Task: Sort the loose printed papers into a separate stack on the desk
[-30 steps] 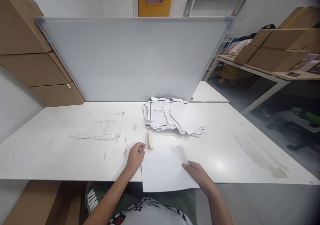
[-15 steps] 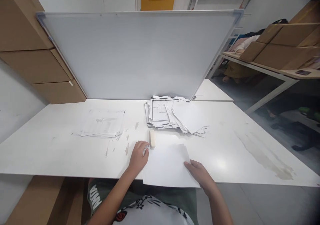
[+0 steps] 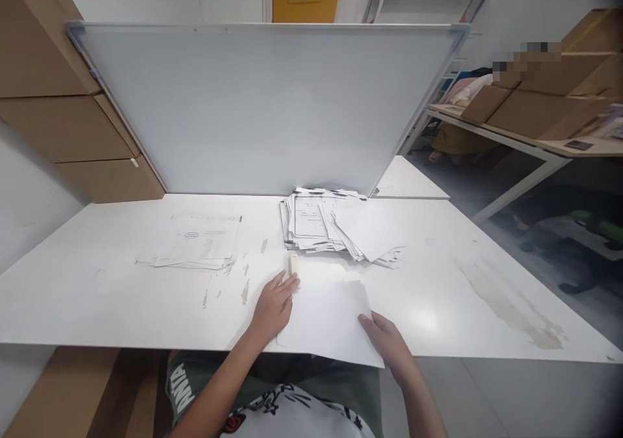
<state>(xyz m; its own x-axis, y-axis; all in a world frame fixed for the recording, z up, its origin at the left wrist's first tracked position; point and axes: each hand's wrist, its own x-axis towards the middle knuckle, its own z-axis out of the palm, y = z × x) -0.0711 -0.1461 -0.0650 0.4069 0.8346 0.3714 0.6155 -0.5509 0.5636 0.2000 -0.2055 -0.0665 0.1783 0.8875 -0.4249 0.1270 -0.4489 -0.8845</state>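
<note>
The left grip [image 3: 275,305] is lying open, fingers stretched flat, its fingertips touching a small cream block [image 3: 294,264] and the left edge of a blank sheet [image 3: 328,321]. The right grip [image 3: 387,340] is resting on that sheet's right edge with the thumb on top. Whether its fingers are curling underneath to pinch the paper cannot be told. The sheet is sitting between the two grips, its near edge hanging just past the rim of the white surface [image 3: 121,308].

Just beyond the grips, a loose heap of papers [image 3: 335,227] is spreading untidily in front of a leaning whiteboard [image 3: 263,107]. Well to the left of the left grip, a thin flat stack of printed pages [image 3: 197,242] is lying squared up.

Judging from how things lie, the work appears to be in an early stretch. Only a few pages are lying in the flat stack, one sheet is in hand, and the far larger heap is sitting unsorted.
</note>
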